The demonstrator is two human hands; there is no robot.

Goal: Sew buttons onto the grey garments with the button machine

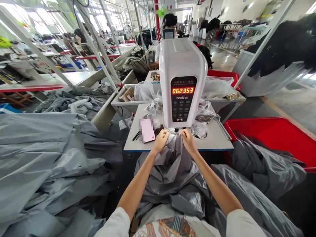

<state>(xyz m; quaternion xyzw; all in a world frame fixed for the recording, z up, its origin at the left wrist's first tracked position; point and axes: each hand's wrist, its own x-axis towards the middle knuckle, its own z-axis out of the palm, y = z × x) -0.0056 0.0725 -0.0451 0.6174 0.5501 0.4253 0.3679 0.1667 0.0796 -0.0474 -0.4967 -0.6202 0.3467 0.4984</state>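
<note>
Red bin: right of the fingers, the bin [269, 130] holds crumpled grey fabric [266, 161] on its near side.
Trough: beyond the fingers, behind the machine [184, 62], the trough [218, 104] holds clear bags [144, 91] and, at its left, a small box [127, 95].
Pale bin: far right of the fingers, piled above its rim with dark garments [283, 42].
Arms: bare forearms reach forward and converge below the machine's head, elbows apart.
Left hand: the left hand [161, 141] has its fingers drawn narrow, pinching the cloth's upper edge.
Right hand: the right hand [187, 139] mirrors it, gripping the same edge a short way along.
Cloth: the grey cloth [176, 158] is stretched between the fingers; its long axis runs from them back to the body, over the near edge of the table [217, 141].
Pink item: flat on the table, just left of the left fingers [147, 130].
</note>
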